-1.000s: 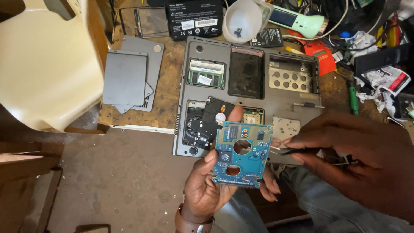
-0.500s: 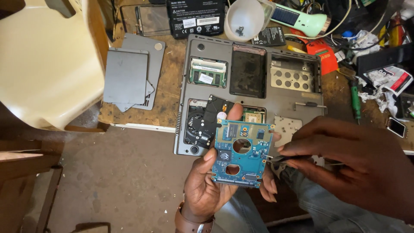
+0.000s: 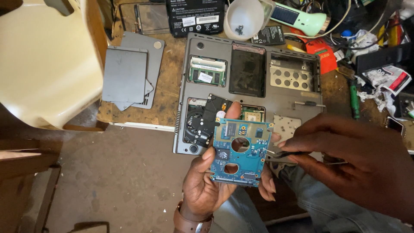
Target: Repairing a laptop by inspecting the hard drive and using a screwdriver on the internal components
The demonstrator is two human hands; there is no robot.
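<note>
Left hand (image 3: pixel 207 181) grips the blue rectangular circuit-board drive (image 3: pixel 240 152) — right hand (image 3: pixel 358 159) pinches a thin metal tool (image 3: pixel 282 152) at its edge; grey laptop underside (image 3: pixel 254 90) lies opened, covers off.

A black rectangular battery pack (image 3: pixel 195 16) lay at twelve o'clock, carrying white and grey labels. A small white sticker (image 3: pixel 205 77) sat on the green memory module just above centre. At two o'clock lay a red-orange packet (image 3: pixel 321 52); at three o'clock, crumpled red-and-white wrapping (image 3: pixel 390 82).
</note>
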